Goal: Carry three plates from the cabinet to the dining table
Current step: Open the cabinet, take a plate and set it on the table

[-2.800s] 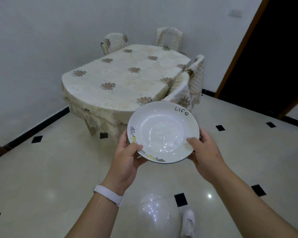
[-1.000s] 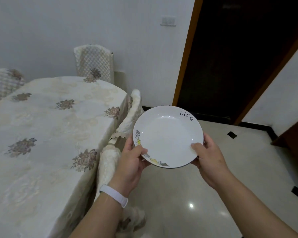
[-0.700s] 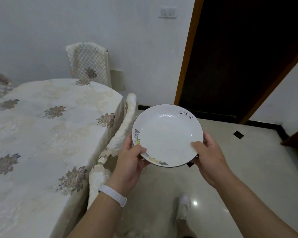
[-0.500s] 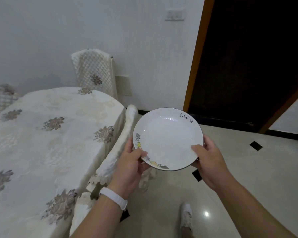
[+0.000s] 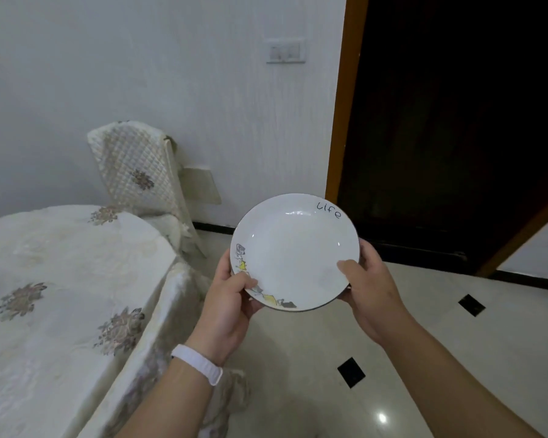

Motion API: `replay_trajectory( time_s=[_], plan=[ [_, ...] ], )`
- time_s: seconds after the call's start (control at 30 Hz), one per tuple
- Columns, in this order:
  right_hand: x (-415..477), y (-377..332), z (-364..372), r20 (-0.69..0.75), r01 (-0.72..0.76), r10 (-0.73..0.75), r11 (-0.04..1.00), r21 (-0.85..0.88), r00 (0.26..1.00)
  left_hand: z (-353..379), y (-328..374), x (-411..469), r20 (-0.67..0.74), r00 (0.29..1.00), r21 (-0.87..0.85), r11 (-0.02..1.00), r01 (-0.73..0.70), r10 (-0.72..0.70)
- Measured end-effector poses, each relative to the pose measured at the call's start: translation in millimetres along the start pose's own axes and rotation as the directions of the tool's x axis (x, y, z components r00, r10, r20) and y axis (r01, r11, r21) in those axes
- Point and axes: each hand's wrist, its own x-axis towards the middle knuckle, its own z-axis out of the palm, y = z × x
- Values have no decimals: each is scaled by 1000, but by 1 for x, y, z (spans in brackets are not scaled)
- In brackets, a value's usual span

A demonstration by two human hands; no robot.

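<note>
I hold a white deep plate (image 5: 293, 251) with "life" written on its far rim and a small drawing on its near-left rim. My left hand (image 5: 231, 298) grips its left edge, thumb on the rim, a white band on the wrist. My right hand (image 5: 366, 286) grips the right edge, thumb inside the rim. The plate hangs in the air over the floor, to the right of the dining table (image 5: 54, 279), which is covered with a cream cloth with flower motifs. Whether more plates lie under this one is hidden.
A chair with a quilted cover (image 5: 136, 172) stands at the table's far end against the white wall. Another covered chair (image 5: 174, 298) is tucked at the table's near right side, below my left hand. A dark open doorway (image 5: 450, 128) with a wooden frame is on the right. The floor is glossy tile.
The view has swung and closed in: the table has shifted to the left and lower, and the doorway fills the right. Both hands keep the same grip on the plate.
</note>
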Motion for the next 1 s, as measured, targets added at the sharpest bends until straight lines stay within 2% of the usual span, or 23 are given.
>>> replay_trajectory(
  time_s=[0.17, 0.3, 0.6, 0.8, 1.0],
  plan=[
    [57, -11, 8, 19, -9, 9, 1000, 22, 1000, 9, 13, 54, -6, 1000, -12, 1000, -9, 9],
    [106, -14, 22, 18, -16, 17, 999, -32, 1000, 8, 18, 106, -30, 1000, -51, 999, 1, -3],
    [264, -37, 81, -15, -4, 2, 992, -128, 1000, 3, 64, 270, 1, 1000, -114, 993, 31, -31],
    [355, -54, 140, 25, 34, -30, 988, -153, 999, -17, 118, 351, -4, 1000, -142, 990, -14, 14],
    [412, -56, 195, 136, -1, 23, 988, -156, 990, -51, 151, 395, -67, 996, -145, 987, -69, 60]
  ],
)
